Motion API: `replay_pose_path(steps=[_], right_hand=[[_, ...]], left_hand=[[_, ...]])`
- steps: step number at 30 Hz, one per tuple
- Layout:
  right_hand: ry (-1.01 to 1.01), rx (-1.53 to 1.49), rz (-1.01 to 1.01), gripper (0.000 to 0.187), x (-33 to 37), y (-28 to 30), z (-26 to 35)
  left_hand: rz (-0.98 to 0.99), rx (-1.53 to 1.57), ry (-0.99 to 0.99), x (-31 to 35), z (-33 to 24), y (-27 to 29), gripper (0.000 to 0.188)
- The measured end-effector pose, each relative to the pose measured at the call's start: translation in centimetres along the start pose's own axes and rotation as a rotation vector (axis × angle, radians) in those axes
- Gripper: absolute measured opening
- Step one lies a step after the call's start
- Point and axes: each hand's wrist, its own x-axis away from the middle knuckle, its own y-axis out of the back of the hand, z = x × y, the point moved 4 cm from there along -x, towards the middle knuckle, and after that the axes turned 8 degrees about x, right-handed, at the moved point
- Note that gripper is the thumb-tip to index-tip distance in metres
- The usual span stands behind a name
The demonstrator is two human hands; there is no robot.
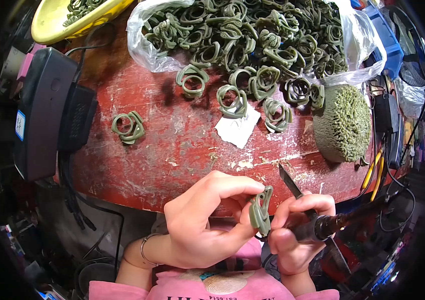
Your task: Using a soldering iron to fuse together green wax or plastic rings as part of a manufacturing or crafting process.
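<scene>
My left hand (207,215) pinches a small green ring-shaped piece (260,212) between thumb and fingertips, just past the table's near edge. Close beside it, my right hand (297,230) is closed round a thin dark knife (291,181), its pointed blade slanting up to the left. A dark cylindrical tool (330,225) with a coppery band also lies across the right hand. Whether the fingers grip that one too, I cannot tell. Several similar green rings, one of them this ring (128,127) at the left, lie loose on the red table (172,170).
A clear plastic bag (147,55) heaped with green rings lies at the back. To its left sits a yellow basin (47,25). A rough green block (342,125) stands right; a white paper scrap (237,127) lies mid-table. A dark device (42,115) with cables stands left.
</scene>
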Motion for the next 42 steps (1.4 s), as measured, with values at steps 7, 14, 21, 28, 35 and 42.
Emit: replay_pose_path(steps=[7, 14, 21, 28, 35, 42], right_hand=[[-0.082, 0.055, -0.004, 0.053, -0.1, -0.8, 0.4], [0.091, 0.215, 0.013, 0.044, -0.2, -0.3, 0.2], [0.082, 0.005, 0.032, 0.028, -0.9, 0.2, 0.8], [0.103, 0.007, -0.045, 0.028, -1.0, 0.5, 0.9], [0.039, 0.08, -0.233, 0.043, -0.6, -0.6, 0.9], [0.069, 0.065, -0.228, 0.041, -0.6, -0.6, 1.1]], left_hand=[[0.073, -0.1, -0.101, -0.4, -1.2, -0.3, 0.031], [0.068, -0.086, -0.032, -0.5, -0.9, -0.5, 0.027], [0.083, 0.159, 0.229, -0.5, -0.5, -0.7, 0.022], [0.084, 0.265, 0.358, -0.4, -0.5, -0.7, 0.026], [0.02, 0.134, 0.176, 0.1, -1.2, -0.5, 0.029], [0.069, -0.031, 0.007, -0.2, -1.9, -0.4, 0.032]])
